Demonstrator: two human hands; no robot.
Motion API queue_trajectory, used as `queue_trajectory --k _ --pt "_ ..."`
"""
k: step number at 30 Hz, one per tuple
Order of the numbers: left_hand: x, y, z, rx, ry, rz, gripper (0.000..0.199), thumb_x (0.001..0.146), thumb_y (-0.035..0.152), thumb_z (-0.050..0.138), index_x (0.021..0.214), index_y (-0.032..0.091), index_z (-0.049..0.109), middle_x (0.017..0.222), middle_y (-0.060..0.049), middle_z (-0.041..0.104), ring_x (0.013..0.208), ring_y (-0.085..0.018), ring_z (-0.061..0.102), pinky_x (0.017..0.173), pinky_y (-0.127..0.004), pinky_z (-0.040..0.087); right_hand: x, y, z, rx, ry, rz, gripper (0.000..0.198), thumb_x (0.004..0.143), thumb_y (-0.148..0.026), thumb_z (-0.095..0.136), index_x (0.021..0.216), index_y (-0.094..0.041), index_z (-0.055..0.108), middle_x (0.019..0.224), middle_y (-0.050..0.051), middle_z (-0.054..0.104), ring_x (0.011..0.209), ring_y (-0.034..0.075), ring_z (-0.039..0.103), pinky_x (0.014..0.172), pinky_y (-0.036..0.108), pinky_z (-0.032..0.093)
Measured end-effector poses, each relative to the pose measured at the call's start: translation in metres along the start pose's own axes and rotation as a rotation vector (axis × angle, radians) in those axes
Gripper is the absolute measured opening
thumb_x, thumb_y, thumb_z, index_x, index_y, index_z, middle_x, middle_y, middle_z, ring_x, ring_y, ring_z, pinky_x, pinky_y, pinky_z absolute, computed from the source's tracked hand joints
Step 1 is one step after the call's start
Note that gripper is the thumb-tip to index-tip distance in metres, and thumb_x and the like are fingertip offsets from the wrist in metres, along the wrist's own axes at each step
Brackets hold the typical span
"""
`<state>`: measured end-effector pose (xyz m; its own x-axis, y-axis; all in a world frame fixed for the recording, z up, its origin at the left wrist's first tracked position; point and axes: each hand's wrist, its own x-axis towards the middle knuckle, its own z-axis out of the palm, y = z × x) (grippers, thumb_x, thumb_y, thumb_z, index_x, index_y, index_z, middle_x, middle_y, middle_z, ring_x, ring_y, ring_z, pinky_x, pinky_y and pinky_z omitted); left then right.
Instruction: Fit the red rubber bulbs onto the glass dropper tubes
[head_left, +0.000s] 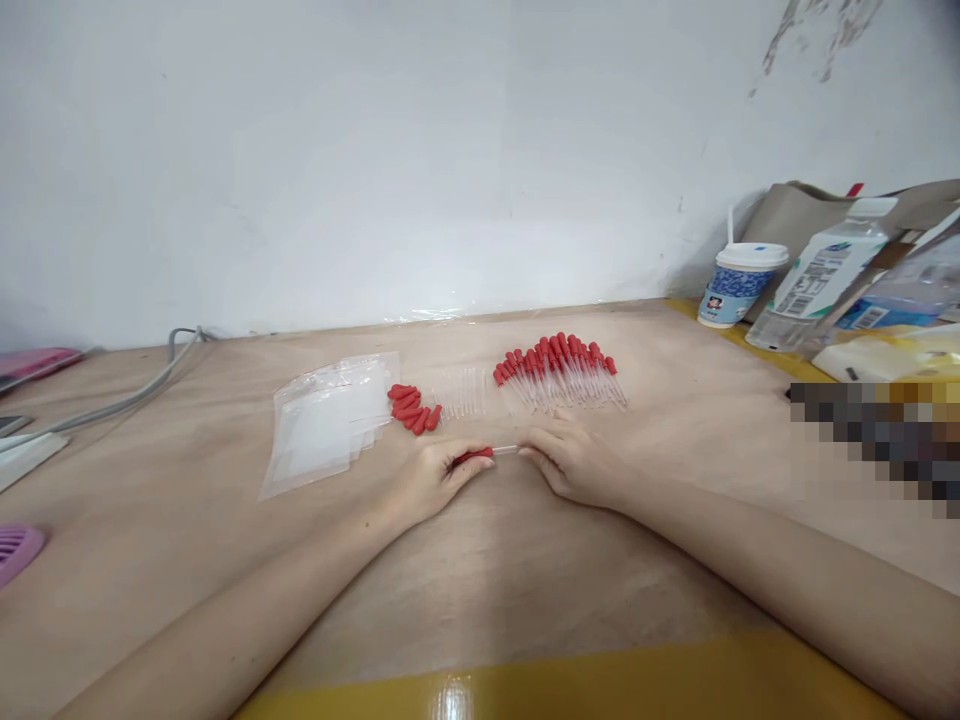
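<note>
My left hand is closed round a red rubber bulb. From the bulb's right end a thin clear dropper tube runs across to my right hand, whose fingers pinch its far end. Tube and bulb lie in one line, just above the table. Beyond my left hand is a small heap of loose red bulbs, and beside it a row of clear tubes. Farther right, many droppers with red bulbs are laid out side by side, tips toward me.
Clear plastic zip bags lie overlapped at the left, near a grey cable. At the right stand a paper cup with a straw and a tilted plastic bottle. Yellow tape runs along the table's front edge.
</note>
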<state>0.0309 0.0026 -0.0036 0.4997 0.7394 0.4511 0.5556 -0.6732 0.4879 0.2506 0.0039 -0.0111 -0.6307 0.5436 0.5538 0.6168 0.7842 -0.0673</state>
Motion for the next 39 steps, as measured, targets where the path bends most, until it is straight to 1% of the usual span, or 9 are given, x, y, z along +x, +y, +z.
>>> queue_trajectory --k 2,4,8,17,20,23,30,35,39 --pt "0.001 0.0 0.0 -0.016 0.059 0.003 0.019 0.079 0.032 0.059 0.091 0.019 0.067 0.079 -0.001 0.07 0.065 -0.012 0.062 0.059 -0.022 0.049 -0.003 0.002 0.0 0.061 0.012 0.047 0.019 0.089 -0.023 0.038 0.088 -0.015 0.055 0.077 0.006 0.06 0.072 0.016 0.051 0.067 0.029 0.038" --pt "0.002 0.0 -0.001 -0.043 0.106 0.004 0.02 0.079 0.03 0.06 0.094 0.019 0.066 0.086 -0.002 0.069 0.072 -0.013 0.063 0.064 -0.022 0.05 -0.005 0.005 -0.002 0.12 0.026 0.091 0.017 0.089 -0.024 0.04 0.092 -0.015 0.054 0.082 0.006 0.06 0.074 0.016 0.052 0.066 0.027 0.04" --pt "0.003 0.001 -0.002 -0.097 0.113 0.015 0.019 0.082 0.027 0.056 0.095 0.019 0.066 0.092 -0.004 0.069 0.081 -0.015 0.063 0.071 -0.025 0.051 -0.005 0.007 -0.006 0.18 0.051 0.088 0.015 0.088 -0.021 0.039 0.085 -0.015 0.053 0.076 0.005 0.059 0.068 0.014 0.053 0.061 0.024 0.041" --pt "0.001 0.0 0.001 -0.181 0.045 -0.075 0.016 0.077 0.027 0.061 0.086 0.016 0.068 0.073 -0.002 0.07 0.056 -0.011 0.062 0.053 -0.021 0.05 -0.005 0.002 0.002 0.185 0.1 0.002 0.021 0.089 -0.021 0.036 0.083 -0.016 0.055 0.069 0.004 0.058 0.062 0.013 0.051 0.056 0.023 0.04" --pt "0.0 0.001 0.001 -0.218 0.015 -0.103 0.015 0.076 0.025 0.062 0.086 0.016 0.068 0.068 -0.001 0.07 0.051 -0.01 0.061 0.051 -0.02 0.051 -0.005 0.0 0.003 0.183 0.114 -0.007 0.021 0.089 -0.021 0.037 0.082 -0.015 0.055 0.067 0.004 0.058 0.06 0.012 0.05 0.055 0.022 0.039" --pt "-0.001 0.001 0.0 -0.228 0.009 -0.117 0.015 0.075 0.026 0.062 0.086 0.017 0.068 0.065 0.0 0.069 0.051 -0.01 0.061 0.051 -0.02 0.051 -0.003 -0.003 0.004 0.191 0.116 -0.003 0.022 0.089 -0.021 0.037 0.08 -0.015 0.056 0.066 0.003 0.057 0.058 0.011 0.049 0.054 0.021 0.038" --pt "0.0 0.003 -0.002 -0.184 -0.015 -0.026 0.016 0.073 0.022 0.064 0.087 0.016 0.069 0.079 -0.003 0.072 0.065 -0.013 0.066 0.059 -0.02 0.054 0.001 -0.007 0.004 0.184 0.047 0.038 0.028 0.089 -0.025 0.035 0.075 -0.015 0.058 0.063 0.004 0.058 0.056 0.011 0.049 0.053 0.022 0.035" --pt "-0.001 0.003 -0.002 -0.167 -0.01 -0.011 0.017 0.074 0.022 0.063 0.089 0.016 0.068 0.08 -0.003 0.072 0.066 -0.014 0.067 0.059 -0.02 0.054 0.005 -0.013 0.001 0.264 -0.02 0.144 0.03 0.088 -0.025 0.036 0.07 -0.015 0.058 0.059 0.002 0.056 0.052 0.01 0.046 0.053 0.022 0.034" --pt "-0.001 0.001 -0.003 -0.133 -0.005 -0.006 0.016 0.075 0.023 0.062 0.089 0.018 0.068 0.081 -0.002 0.072 0.066 -0.014 0.067 0.059 -0.021 0.054 0.009 -0.016 -0.003 0.274 -0.093 0.198 0.029 0.088 -0.025 0.037 0.07 -0.015 0.058 0.059 0.001 0.056 0.053 0.01 0.047 0.054 0.021 0.034"
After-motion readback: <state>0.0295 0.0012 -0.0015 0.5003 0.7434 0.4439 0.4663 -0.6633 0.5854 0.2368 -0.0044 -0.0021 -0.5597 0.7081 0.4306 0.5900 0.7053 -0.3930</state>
